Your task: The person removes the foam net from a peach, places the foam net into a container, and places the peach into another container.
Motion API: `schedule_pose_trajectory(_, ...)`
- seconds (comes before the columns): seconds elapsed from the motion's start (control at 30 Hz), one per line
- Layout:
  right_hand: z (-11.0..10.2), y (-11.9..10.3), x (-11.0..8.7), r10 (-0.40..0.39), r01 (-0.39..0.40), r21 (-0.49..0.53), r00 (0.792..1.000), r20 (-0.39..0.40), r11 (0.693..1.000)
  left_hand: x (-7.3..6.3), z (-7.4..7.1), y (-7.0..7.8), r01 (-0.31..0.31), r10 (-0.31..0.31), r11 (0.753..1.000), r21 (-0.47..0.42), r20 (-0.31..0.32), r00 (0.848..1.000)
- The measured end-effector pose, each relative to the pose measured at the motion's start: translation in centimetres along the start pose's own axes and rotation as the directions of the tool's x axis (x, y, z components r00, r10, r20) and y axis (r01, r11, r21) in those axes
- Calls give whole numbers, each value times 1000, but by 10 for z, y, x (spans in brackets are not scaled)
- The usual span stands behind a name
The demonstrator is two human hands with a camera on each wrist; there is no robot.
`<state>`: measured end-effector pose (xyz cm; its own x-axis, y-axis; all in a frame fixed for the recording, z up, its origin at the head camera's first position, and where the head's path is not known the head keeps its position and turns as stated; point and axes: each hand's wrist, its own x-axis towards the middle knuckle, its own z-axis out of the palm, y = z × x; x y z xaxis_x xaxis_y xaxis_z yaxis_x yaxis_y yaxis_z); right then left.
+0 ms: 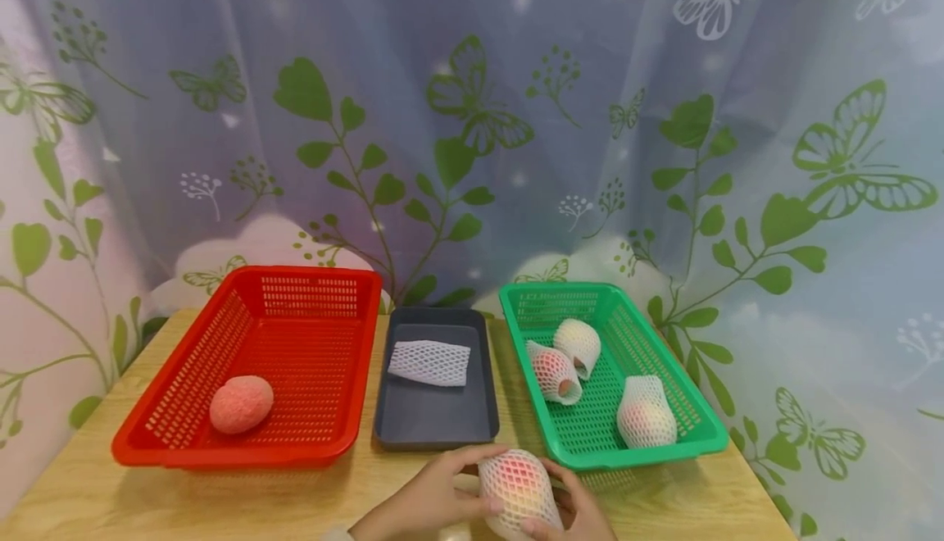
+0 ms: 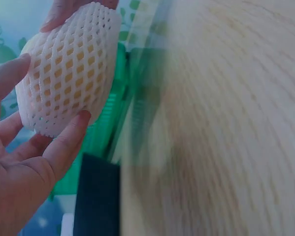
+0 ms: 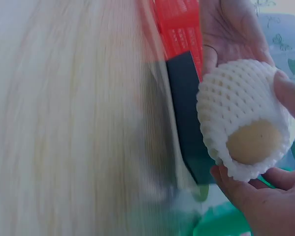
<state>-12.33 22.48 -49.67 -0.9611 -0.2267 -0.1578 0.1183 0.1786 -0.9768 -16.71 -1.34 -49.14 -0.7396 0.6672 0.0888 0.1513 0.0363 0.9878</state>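
Both hands hold a red-and-yellow peach-like fruit [image 1: 519, 489] in a white foam net sleeve, near the table's front edge. My left hand [image 1: 437, 493] grips it from the left, thumb and fingers spread round the net. From the right, my right hand [image 1: 584, 511] grips its lower side. In the right wrist view the sleeve's open end [image 3: 253, 142] shows bare yellowish skin. The left wrist view shows the net [image 2: 71, 69] covering the fruit's side, with left fingertips [image 2: 81, 120] pressed on it. A flattened, unfilled foam net [image 1: 430, 362] lies in the dark grey tray [image 1: 435, 434].
On the left stands a red basket [image 1: 354, 377] with one pinkish, unwrapped round fruit [image 1: 241, 404]. A green basket [image 1: 583, 459] on the right contains three net-wrapped fruits, one of them at the front right [image 1: 646, 420]. Behind the wooden table [image 1: 96, 484] hangs a patterned curtain [image 1: 590, 156].
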Motion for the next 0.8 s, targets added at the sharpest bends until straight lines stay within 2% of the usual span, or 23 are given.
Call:
schedule_pose_trajectory(0.17,15,-8,5,-75,75,13,997,-24,997,-11,-8,5,9,-9,1000,0,-89,996)
schedule_pose_trajectory(0.33,29,-21,14,-180,182,23,981,-68,983,-19,-15,13,-17,19,1000,12,-197,980)
schedule_pose_trajectory(0.47,36,-32,22,-256,254,-29,965,-53,967,-25,-19,18,-28,40,999,47,-281,959)
schedule_pose_trajectory(0.6,39,-39,29,-296,295,-101,955,5,950,-28,-22,21,-35,58,997,72,-365,929)
schedule_pose_trajectory(0.8,42,-45,41,-344,352,-192,936,73,916,-30,-23,28,-39,52,998,39,-444,894)
